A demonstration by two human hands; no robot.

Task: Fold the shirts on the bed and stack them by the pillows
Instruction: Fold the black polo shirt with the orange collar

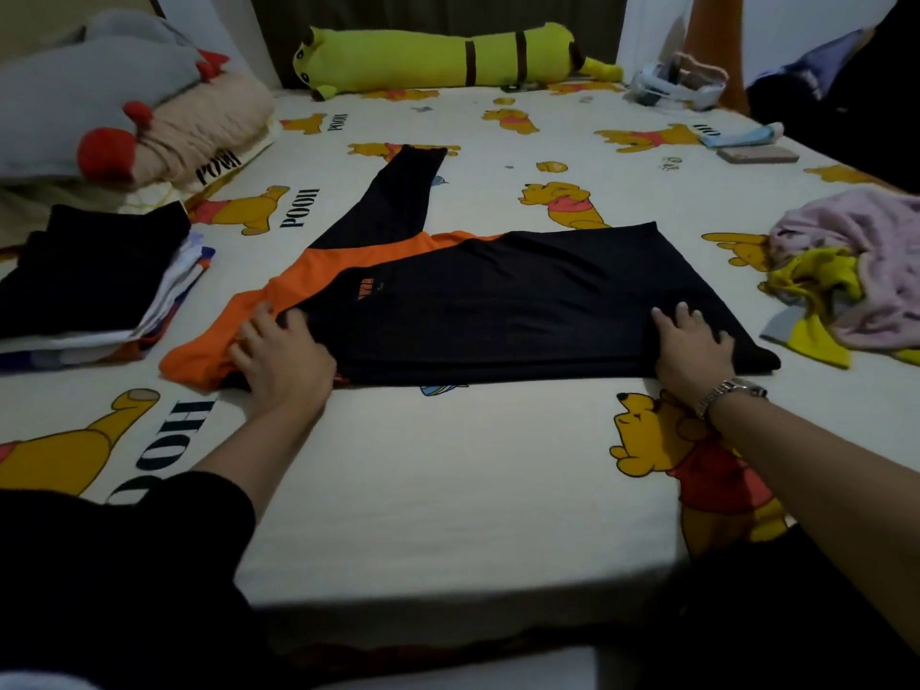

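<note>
A black shirt with orange shoulders [498, 301] lies across the middle of the bed, folded lengthwise, one long black sleeve stretched toward the far side. My left hand [281, 353] rests flat on its orange collar end, fingers spread. My right hand [694, 343], with a watch on the wrist, presses flat on the shirt's hem end. A stack of folded shirts [94, 286], black on top, sits at the left beside the pillows [199, 122].
A loose heap of pink and yellow clothes [856, 276] lies at the right edge. A long yellow-green plush toy [448, 54] lies along the far side. Grey and red plush toys [84, 102] rest on the pillows. Small items sit at the far right corner.
</note>
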